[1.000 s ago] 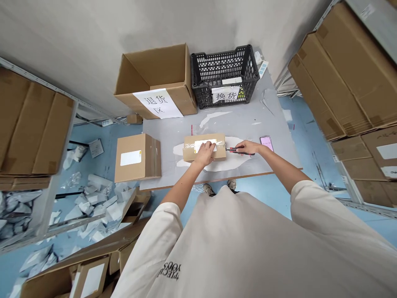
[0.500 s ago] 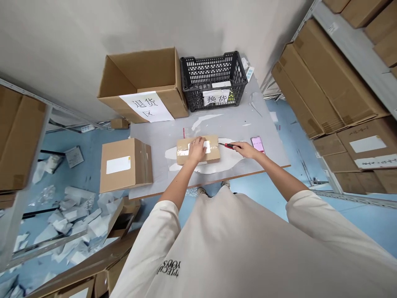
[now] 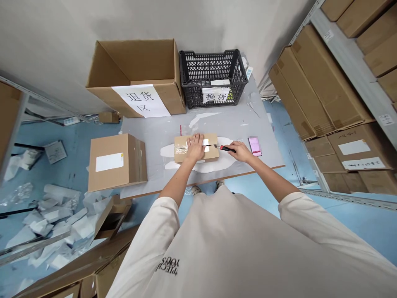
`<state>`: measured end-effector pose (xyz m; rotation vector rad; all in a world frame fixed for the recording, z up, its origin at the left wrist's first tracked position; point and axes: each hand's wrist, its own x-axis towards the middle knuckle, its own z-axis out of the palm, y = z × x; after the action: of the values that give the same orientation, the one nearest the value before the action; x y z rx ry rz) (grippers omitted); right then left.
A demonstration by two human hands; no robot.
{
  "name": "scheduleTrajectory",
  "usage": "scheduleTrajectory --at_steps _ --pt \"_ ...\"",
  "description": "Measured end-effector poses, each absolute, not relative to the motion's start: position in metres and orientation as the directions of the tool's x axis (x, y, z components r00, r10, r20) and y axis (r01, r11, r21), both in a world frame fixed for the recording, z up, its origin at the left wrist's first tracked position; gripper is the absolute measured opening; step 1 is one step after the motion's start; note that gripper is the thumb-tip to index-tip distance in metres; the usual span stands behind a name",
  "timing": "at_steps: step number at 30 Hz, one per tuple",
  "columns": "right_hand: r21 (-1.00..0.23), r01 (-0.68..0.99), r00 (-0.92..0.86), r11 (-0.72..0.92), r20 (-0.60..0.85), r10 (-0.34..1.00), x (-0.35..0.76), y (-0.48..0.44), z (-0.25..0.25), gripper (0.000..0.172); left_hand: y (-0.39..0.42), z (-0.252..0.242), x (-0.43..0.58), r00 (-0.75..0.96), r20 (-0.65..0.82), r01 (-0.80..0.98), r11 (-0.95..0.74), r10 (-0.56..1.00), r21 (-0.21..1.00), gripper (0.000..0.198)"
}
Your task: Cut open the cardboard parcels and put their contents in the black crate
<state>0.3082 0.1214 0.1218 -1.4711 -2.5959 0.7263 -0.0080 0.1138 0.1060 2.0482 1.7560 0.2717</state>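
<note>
A small taped cardboard box with a white label lies on the grey table. My left hand rests on its top, fingers stretched out flat and partly covering the label. In my right hand is a red and black box cutter, fingers wrapped round its handle. The blade reaches over the right part of the box top, along the middle seam, where a dark slit shows. To the right of my right hand lies a phone with a pink screen.
Behind stand a large open cardboard box with a paper sign and a black plastic crate. A larger closed box sits at the table's left edge. Shelves of boxes rise at right; packing scraps litter the floor at left.
The box cutter in my right hand has moved left, from the box's right edge to over its top, and a slit now shows in the seam. My left hand stays on the box.
</note>
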Motion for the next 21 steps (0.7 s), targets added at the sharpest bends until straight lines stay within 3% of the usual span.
scheduleTrajectory --at_steps 21 --pt "-0.449 0.802 -0.473 0.395 -0.073 0.878 0.307 0.114 0.094 0.055 0.103 0.108 -0.006 0.156 -0.099 0.926 -0.111 0.983 0.360 0.071"
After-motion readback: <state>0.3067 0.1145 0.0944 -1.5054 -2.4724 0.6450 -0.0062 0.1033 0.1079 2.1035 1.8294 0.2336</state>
